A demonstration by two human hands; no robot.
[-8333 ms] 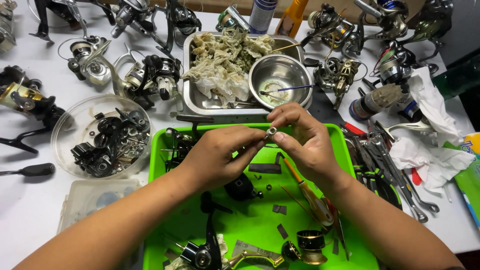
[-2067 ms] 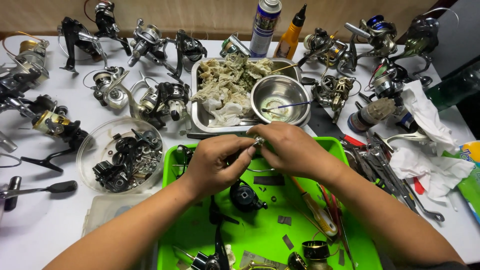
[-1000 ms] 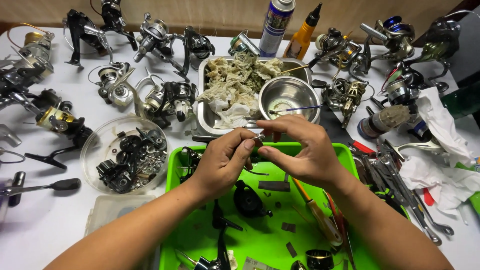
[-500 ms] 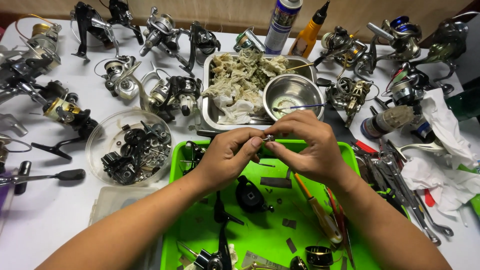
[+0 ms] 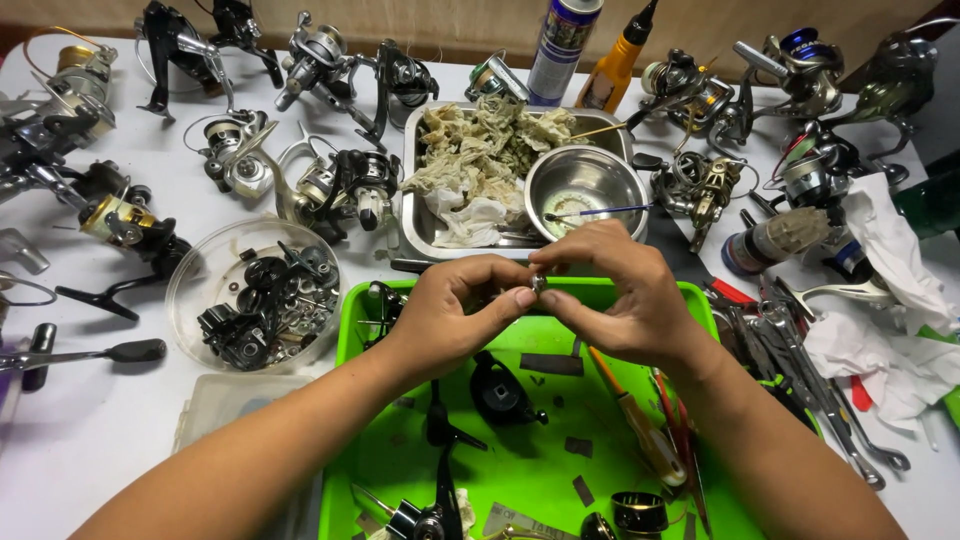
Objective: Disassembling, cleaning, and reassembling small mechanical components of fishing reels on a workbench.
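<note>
A tiny metal part (image 5: 538, 284) is pinched between both hands, left (image 5: 450, 320) and right (image 5: 612, 300), above the green tray (image 5: 520, 460).

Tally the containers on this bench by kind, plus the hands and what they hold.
Green tray: 1
Rectangular metal pan: 1
Round steel bowl: 1
Clear round dish of dark parts: 1
Clear plastic box: 1
Spray can: 1
Orange oil bottle: 1
Hands, left hand and right hand, pinching one small metal part: 2
Total: 9
</note>
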